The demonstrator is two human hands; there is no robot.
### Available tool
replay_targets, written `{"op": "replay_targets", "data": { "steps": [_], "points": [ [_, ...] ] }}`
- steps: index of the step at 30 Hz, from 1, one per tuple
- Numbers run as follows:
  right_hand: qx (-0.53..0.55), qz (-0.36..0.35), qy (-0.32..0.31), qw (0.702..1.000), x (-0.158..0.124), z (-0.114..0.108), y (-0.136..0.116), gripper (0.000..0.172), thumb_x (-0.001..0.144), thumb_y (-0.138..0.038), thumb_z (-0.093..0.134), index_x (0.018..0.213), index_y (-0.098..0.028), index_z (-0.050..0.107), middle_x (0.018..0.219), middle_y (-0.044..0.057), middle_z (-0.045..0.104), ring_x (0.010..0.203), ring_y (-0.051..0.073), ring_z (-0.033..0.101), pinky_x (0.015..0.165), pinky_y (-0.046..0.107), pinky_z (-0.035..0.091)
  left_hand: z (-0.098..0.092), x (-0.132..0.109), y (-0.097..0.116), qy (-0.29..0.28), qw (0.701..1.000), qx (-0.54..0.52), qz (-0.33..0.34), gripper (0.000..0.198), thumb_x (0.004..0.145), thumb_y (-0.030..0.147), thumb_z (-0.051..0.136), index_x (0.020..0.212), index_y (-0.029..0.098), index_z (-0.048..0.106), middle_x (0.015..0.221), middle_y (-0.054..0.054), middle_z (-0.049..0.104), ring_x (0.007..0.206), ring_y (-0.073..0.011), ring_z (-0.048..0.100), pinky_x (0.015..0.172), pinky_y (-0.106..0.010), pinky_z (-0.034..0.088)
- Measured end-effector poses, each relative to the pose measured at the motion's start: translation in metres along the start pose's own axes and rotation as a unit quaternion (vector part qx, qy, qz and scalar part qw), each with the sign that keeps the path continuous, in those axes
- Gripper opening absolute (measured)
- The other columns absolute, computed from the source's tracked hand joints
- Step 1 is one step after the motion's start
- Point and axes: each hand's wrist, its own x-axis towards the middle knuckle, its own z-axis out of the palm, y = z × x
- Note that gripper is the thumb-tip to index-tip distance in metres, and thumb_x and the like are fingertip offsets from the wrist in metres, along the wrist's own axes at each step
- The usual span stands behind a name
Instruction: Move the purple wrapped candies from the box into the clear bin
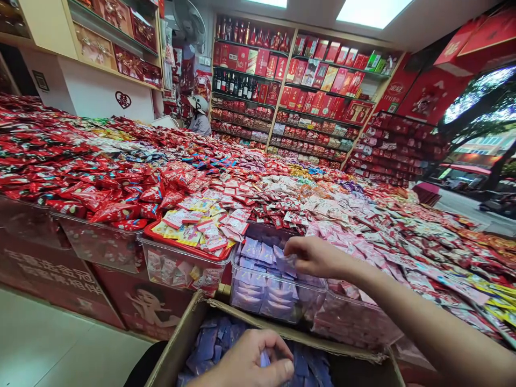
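My left hand (250,357) reaches into a cardboard carton (258,336) at the bottom of the view, its fingers pinching a small purple sweet packet (265,359). The carton is filled with loose packets of the same blue-purple colour. My right hand (314,257) stretches forward over a clear plastic bin (278,301) of lilac packets. Its fingertips grip a lilac packet (287,263) at the top of the pile, inside the bin's near part.
A red-rimmed bin (185,258) of yellow and pink packets stands to the left, and a bin of pink packets to the right. Heaped wrapped sweets cover a long display behind them. A person in a helmet (199,113) stands beyond it, before shelves of red gift boxes and bottles.
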Motion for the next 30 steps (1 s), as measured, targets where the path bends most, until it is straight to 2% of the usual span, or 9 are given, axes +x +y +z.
{"op": "replay_targets", "data": {
  "steps": [2,4,8,12,16,19,23,26,30],
  "points": [
    [-0.001,-0.020,0.123,0.992,-0.030,-0.009,-0.020,0.020,0.071,-0.010,0.044,0.089,-0.018,0.051,0.069,0.000,0.056,0.057,0.011,0.046,0.052,0.021,0.035,-0.002,-0.001,0.006,-0.022,0.992,-0.122,0.021,0.045,0.074,0.053,0.044,0.079,0.011,0.058,0.051,0.001,0.054,0.042,-0.0080,0.046,0.045,-0.018,0.035],
    [-0.061,-0.093,0.187,0.976,-0.059,-0.003,-0.045,0.011,0.076,-0.012,0.043,0.081,-0.019,0.050,0.067,0.002,0.055,0.059,0.013,0.045,0.054,0.025,0.035,-0.005,-0.003,0.013,-0.059,0.970,-0.234,0.018,0.059,0.072,0.066,0.031,0.078,0.012,0.054,0.048,0.000,0.054,0.031,-0.0069,0.041,0.036,-0.018,0.032],
    [-0.210,-0.257,0.168,0.928,-0.093,0.042,-0.079,0.014,0.078,-0.013,0.042,0.071,-0.019,0.053,0.057,0.002,0.054,0.050,0.015,0.042,0.047,0.031,0.030,-0.007,-0.007,0.023,-0.075,0.959,-0.272,-0.023,0.062,0.071,0.069,0.030,0.075,0.012,0.054,0.047,0.000,0.052,0.030,-0.0077,0.042,0.029,-0.016,0.029],
    [-0.222,-0.275,0.168,0.920,-0.104,0.086,-0.080,0.016,0.078,-0.013,0.041,0.077,-0.019,0.056,0.063,0.004,0.059,0.051,0.015,0.044,0.048,0.032,0.030,0.000,-0.006,0.018,-0.034,0.979,-0.187,-0.074,0.046,0.076,0.055,0.041,0.061,0.013,0.051,0.051,0.001,0.052,0.037,-0.0077,0.043,0.033,-0.017,0.033],
    [-0.200,-0.280,0.178,0.922,-0.113,0.099,-0.069,0.018,0.078,-0.011,0.040,0.079,-0.016,0.057,0.067,0.006,0.061,0.053,0.015,0.046,0.050,0.032,0.034,0.008,-0.004,0.012,-0.044,0.979,-0.175,-0.098,0.042,0.080,0.048,0.037,0.062,0.013,0.051,0.050,0.001,0.051,0.038,-0.0088,0.045,0.033,-0.017,0.031],
    [-0.136,-0.233,0.205,0.941,-0.120,0.101,-0.063,0.017,0.079,-0.010,0.041,0.082,-0.013,0.057,0.071,0.007,0.061,0.060,0.017,0.049,0.053,0.032,0.038,0.010,-0.004,0.012,-0.047,0.980,-0.171,-0.090,0.045,0.082,0.049,0.032,0.065,0.012,0.052,0.053,0.001,0.053,0.038,-0.0087,0.044,0.034,-0.018,0.033],
    [0.070,-0.055,0.276,0.957,-0.126,0.114,-0.061,0.015,0.077,-0.013,0.050,0.091,-0.017,0.052,0.088,0.009,0.056,0.083,0.019,0.051,0.068,0.033,0.044,0.009,-0.005,0.011,-0.039,0.985,-0.156,-0.065,0.047,0.082,0.052,0.031,0.070,0.012,0.054,0.060,0.000,0.054,0.041,-0.0075,0.045,0.036,-0.018,0.035],
    [0.244,0.075,0.296,0.920,-0.125,0.128,-0.062,0.021,0.076,-0.022,0.054,0.096,-0.020,0.049,0.096,0.010,0.055,0.089,0.021,0.052,0.072,0.034,0.046,0.009,-0.004,0.010,-0.051,0.986,-0.150,-0.057,0.044,0.081,0.052,0.034,0.078,0.013,0.054,0.061,0.001,0.053,0.042,-0.0080,0.046,0.037,-0.018,0.037],
    [0.459,0.169,0.241,0.838,-0.120,0.142,-0.066,0.018,0.076,-0.032,0.055,0.089,-0.020,0.051,0.077,0.004,0.060,0.070,0.016,0.057,0.062,0.026,0.049,0.011,-0.005,0.014,-0.072,0.988,-0.133,-0.043,0.039,0.073,0.049,0.052,0.084,0.012,0.056,0.063,0.001,0.051,0.050,-0.0090,0.047,0.037,-0.016,0.040]
  ]
}}
